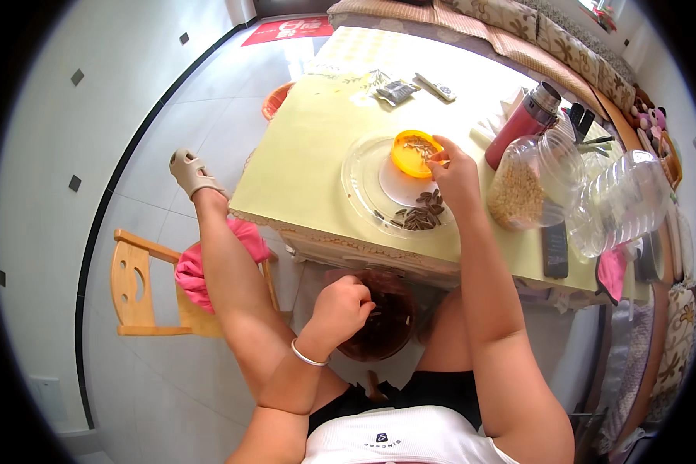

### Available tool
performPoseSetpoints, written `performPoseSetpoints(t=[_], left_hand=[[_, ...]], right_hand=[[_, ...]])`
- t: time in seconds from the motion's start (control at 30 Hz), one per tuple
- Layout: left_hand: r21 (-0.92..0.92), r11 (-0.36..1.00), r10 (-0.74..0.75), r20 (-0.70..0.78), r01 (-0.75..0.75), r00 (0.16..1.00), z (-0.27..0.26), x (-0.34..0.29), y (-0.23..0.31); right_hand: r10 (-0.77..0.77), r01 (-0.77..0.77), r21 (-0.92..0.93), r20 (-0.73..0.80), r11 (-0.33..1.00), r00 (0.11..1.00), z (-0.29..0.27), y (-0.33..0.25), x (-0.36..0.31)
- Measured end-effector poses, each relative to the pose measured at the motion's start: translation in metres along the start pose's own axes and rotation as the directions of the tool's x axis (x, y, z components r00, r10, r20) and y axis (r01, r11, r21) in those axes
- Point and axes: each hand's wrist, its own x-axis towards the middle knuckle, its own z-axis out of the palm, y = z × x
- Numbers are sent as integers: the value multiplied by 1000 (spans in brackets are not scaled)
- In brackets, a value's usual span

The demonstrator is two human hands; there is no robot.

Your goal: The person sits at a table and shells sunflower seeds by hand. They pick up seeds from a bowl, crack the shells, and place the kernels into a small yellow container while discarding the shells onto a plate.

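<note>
My right hand (458, 176) reaches over the table, its bent fingertips pinched together at the right rim of a small yellow bowl (400, 162); whatever they hold is too small to make out. Pale shelled kernels (419, 144) lie in that bowl. It rests on a clear round plate (357, 203), where a pile of dark sunflower seeds (422, 216) sits on the near side. Lower down, between my knees, my left hand (340, 309) is closed above a dark brown bin (390, 340). Its fingertips face the bin, and their contents are hidden.
Right of the plate stand a red thermos (522, 127), a clear jar of pale kernels (516, 185) and a large clear plastic bottle (622, 205). A black case (554, 251) lies near the table's edge. Farther back are a remote (435, 87) and a packet (397, 92). A wooden chair (135, 282) stands left.
</note>
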Motion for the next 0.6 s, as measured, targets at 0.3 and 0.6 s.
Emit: performPoseSetpoints(t=[0.3, 0.6], left_hand=[[-4, 1000, -28, 35, 28, 999, -10, 0, -2], [-219, 975, 10, -89, -29, 996, -13, 4, 11]], right_hand=[[-25, 213, -561, 324, 800, 946, -26, -28, -38], [-6, 205, -616, 308, 761, 951, -19, -23, -43]])
